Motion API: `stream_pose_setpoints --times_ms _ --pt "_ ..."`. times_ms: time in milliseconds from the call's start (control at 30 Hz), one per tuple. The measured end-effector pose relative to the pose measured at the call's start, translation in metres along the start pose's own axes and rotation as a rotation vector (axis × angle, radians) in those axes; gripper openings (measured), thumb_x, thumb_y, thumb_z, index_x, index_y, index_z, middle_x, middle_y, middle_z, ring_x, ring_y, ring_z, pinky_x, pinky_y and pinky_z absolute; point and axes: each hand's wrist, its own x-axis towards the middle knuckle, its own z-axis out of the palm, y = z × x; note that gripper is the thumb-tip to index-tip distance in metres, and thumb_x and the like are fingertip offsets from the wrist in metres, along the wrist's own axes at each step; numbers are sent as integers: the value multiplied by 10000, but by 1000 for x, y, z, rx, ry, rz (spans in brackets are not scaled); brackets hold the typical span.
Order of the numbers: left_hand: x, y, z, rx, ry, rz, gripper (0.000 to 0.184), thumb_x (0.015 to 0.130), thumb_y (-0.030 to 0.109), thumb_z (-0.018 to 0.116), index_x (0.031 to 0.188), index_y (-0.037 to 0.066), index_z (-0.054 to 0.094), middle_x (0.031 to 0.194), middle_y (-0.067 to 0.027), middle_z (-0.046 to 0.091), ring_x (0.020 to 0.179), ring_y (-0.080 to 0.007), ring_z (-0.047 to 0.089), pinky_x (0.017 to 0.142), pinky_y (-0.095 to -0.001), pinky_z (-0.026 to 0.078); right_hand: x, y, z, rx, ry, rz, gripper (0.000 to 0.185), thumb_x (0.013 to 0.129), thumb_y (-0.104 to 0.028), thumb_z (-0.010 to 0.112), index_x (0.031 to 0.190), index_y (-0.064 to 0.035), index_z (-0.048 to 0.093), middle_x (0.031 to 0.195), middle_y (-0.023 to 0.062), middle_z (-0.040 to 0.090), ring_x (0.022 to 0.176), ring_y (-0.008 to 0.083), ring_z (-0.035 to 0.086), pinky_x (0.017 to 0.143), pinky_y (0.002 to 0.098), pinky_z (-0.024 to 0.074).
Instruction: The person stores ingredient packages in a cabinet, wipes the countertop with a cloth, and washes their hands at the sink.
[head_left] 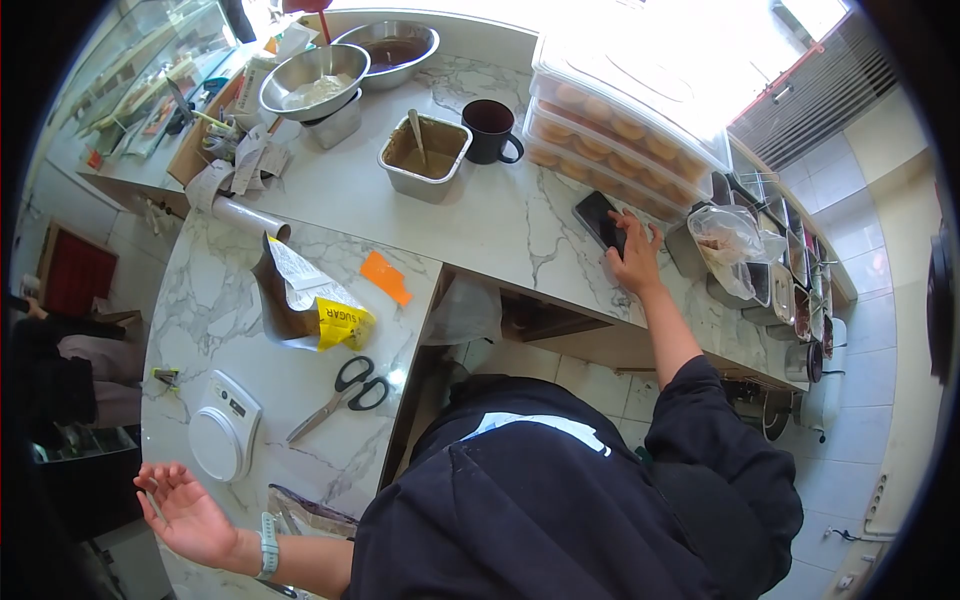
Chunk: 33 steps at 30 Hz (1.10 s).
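Note:
At the right of the counter my right hand [636, 251] rests with spread fingers on the edge of a black phone [597, 218] lying flat. My left hand [187, 514] is raised palm up at the lower left, fingers apart and slightly curled, holding nothing. Close above it sits a white kitchen scale [222, 432]. Black-handled scissors [345, 398] lie to the right of the scale. Beyond them stands an opened yellow and white sugar packet [340, 322], with an orange piece [386, 277] beside it.
A square metal tin [425, 181] holds a spoon. Next to it stands a dark mug [488, 132]. Two steel bowls [290, 84] are at the back. Stacked clear boxes [610, 125] and topping containers [765, 290] line the right. A person's legs [100, 375] show far left.

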Motion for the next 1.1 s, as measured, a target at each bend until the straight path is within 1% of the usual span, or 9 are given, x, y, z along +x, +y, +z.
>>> stream_pose_setpoints --times_ms 133,233,333,400,633,700,900,1033,1100 --pt "0 -1 0 -1 -3 -4 153 855 69 466 975 -20 435 979 -83 408 828 -180 406 745 -323 354 -1 1 0 -11 -53 5 441 644 -139 490 1054 -95 336 1204 43 487 1232 217 348 986 478 119" --pt "0 -1 -1 -9 -21 -12 150 855 70 464 972 -20 437 980 -85 410 829 -182 408 747 -325 355 -4 2 -3 32 9 18 451 641 -132 504 1059 -92 339 1196 45 490 1231 227 349 986 478 121" --pt "0 0 -3 -11 -32 -18 148 856 70 462 970 -20 437 980 -89 412 834 -187 410 753 -329 356 -16 7 -6 -18 113 38 458 636 -124 534 1053 -94 348 1192 56 488 1201 246 364 976 465 142" --pt "1 -1 -4 -13 -34 -23 147 857 70 460 970 -21 436 980 -91 412 837 -191 412 755 -331 356 -28 8 -8 -78 314 -3 451 639 -137 574 1034 -99 360 1193 65 481 1154 259 380 961 453 165" --pt "5 -6 -3 -6 -46 -45 156 856 69 461 975 -27 428 976 -98 405 836 -195 407 755 -339 352 -57 17 -4 -124 322 52 431 697 -206 596 1045 -87 371 1180 74 480 1104 250 383 951 418 179" --pt "7 -8 -1 2 -42 -46 161 854 68 464 978 -27 427 975 -99 404 832 -194 405 753 -340 350 -59 20 -1 -129 330 128 413 704 -185 576 1047 -88 368 1134 57 508 1074 228 417 949 427 171" --pt "9 -11 2 -18 -38 -59 167 851 67 471 979 -29 424 973 -100 402 819 -195 397 749 -334 346 -63 23 0 -129 362 140 397 693 -131 539 1049 -84 368 1051 32 550 1031 209 464 951 429 160" --pt "9 -10 2 -6 -30 -54 167 850 66 471 978 -30 424 977 -102 403 818 -196 398 749 -336 347 -63 24 1 -136 357 130 393 690 -132 533 1044 -75 372 1049 36 550 1024 205 470 952 426 161" --pt "10 -9 2 -7 -30 -56 166 850 65 471 977 -31 425 978 -103 404 817 -196 398 749 -336 347 -63 23 1 -121 373 147 332 681 -136 537 970 -79 382 995 14 549 1017 208 459 949 446 170"
